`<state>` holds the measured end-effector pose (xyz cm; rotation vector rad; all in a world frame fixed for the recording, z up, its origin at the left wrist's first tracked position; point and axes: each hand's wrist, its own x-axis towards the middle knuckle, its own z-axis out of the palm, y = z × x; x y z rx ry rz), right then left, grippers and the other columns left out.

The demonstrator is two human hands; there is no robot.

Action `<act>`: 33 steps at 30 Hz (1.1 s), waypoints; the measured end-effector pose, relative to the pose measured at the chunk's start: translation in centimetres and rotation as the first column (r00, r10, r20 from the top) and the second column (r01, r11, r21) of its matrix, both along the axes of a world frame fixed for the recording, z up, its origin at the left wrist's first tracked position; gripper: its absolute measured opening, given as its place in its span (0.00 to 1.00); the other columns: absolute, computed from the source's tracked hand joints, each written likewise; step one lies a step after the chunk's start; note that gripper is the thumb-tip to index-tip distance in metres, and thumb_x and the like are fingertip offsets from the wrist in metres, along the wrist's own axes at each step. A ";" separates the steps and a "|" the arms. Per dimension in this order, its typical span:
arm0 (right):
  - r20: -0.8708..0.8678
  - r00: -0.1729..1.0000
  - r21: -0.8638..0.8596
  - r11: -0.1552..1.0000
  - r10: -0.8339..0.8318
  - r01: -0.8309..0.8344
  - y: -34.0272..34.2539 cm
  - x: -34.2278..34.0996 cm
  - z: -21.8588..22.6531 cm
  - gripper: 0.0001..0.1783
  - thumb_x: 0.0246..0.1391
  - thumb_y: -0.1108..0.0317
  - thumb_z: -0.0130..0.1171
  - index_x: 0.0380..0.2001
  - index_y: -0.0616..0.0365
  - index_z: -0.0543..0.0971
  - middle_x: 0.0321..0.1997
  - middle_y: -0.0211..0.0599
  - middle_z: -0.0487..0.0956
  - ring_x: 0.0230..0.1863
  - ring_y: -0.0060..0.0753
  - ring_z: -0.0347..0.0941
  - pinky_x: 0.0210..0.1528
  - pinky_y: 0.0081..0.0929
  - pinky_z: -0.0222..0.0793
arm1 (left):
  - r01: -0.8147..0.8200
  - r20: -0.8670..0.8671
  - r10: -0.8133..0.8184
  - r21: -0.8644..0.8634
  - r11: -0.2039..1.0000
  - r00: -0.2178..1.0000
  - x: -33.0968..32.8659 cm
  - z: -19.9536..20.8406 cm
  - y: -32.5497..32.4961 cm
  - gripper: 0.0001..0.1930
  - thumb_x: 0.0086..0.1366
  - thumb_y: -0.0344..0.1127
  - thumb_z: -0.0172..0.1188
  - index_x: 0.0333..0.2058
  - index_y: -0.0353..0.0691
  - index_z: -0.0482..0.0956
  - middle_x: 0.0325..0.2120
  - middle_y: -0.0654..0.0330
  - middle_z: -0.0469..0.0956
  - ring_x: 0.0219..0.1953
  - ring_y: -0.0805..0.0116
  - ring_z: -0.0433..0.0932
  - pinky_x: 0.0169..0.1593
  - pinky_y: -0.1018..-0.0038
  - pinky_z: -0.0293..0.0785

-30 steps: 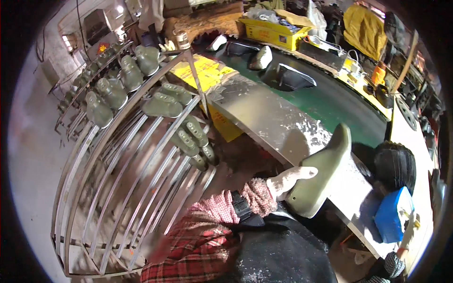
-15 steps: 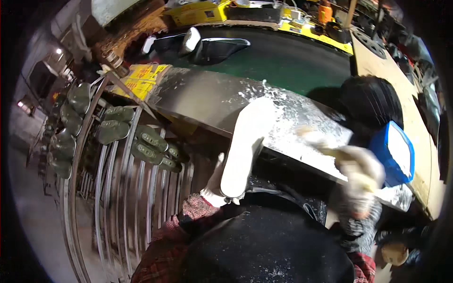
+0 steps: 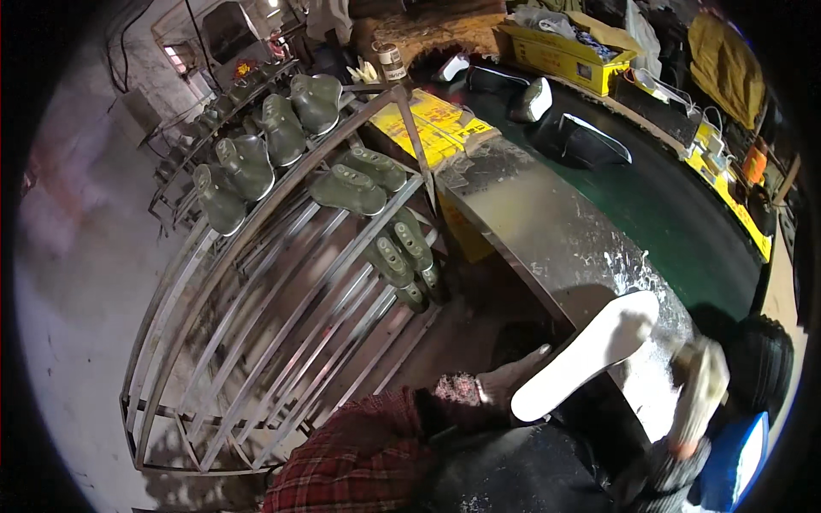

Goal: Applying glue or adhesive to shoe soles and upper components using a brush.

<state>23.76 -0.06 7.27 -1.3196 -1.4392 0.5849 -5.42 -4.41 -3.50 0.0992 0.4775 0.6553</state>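
Note:
A long white shoe sole [image 3: 590, 355] lies slanting from my lap onto the near end of a metal-topped bench [image 3: 539, 201]. Around the sole's near end is my left hand [image 3: 510, 376], in a pale glove. Its thumb stretches along the side, and the other fingers are hidden beneath. My right hand [image 3: 703, 376], also gloved, hovers over the bench's right end, beside white smears [image 3: 648, 389] and apart from the sole. Motion smears its fingers, so I cannot tell whether it holds anything. A dark apron [image 3: 513, 470] covers my lap.
To the left stands a metal rack [image 3: 291, 329] with several dark green shoe lasts [image 3: 316, 103]. Behind the bench, black shoe pieces with white edges [image 3: 594, 141] lie on a dark green surface [image 3: 658, 214]. A blue container [image 3: 735, 470] and a black rounded object [image 3: 761, 363] are at right.
The view has turned left, showing more of the rack and shifting the bench rightward. My right hand has moved off the bench's middle toward its right edge. My left hand keeps the sole.

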 end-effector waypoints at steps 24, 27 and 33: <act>-0.536 0.780 -0.242 0.827 0.322 -0.507 -8.7 -1.8 1.9 0.10 0.56 0.72 0.60 0.41 0.64 0.77 0.43 0.41 0.79 0.39 0.25 0.74 0.40 0.22 0.73 | 0.127 0.613 -0.198 0.158 0.979 0.765 1.4 -2.7 3.1 0.43 0.65 0.69 0.39 0.60 0.32 0.60 0.44 0.32 0.74 0.41 0.43 0.80 0.31 0.49 0.82; 0.051 0.644 0.042 0.642 0.764 -0.765 -7.1 -2.6 0.9 0.14 0.56 0.71 0.61 0.44 0.67 0.77 0.45 0.45 0.79 0.41 0.31 0.78 0.41 0.26 0.76 | -0.199 0.188 0.263 -0.300 0.933 0.946 3.0 2.8 1.5 0.43 0.64 0.70 0.40 0.59 0.32 0.62 0.44 0.33 0.73 0.44 0.44 0.79 0.25 0.55 0.82; -0.595 0.691 -0.155 0.785 0.411 -0.600 -6.3 0.0 0.9 0.13 0.61 0.77 0.50 0.48 0.69 0.72 0.48 0.60 0.76 0.47 0.44 0.78 0.42 0.27 0.81 | 0.059 0.179 -0.065 0.042 0.997 0.982 0.3 -0.8 2.0 0.33 0.68 0.62 0.42 0.57 0.40 0.67 0.36 0.47 0.80 0.25 0.49 0.81 0.23 0.56 0.81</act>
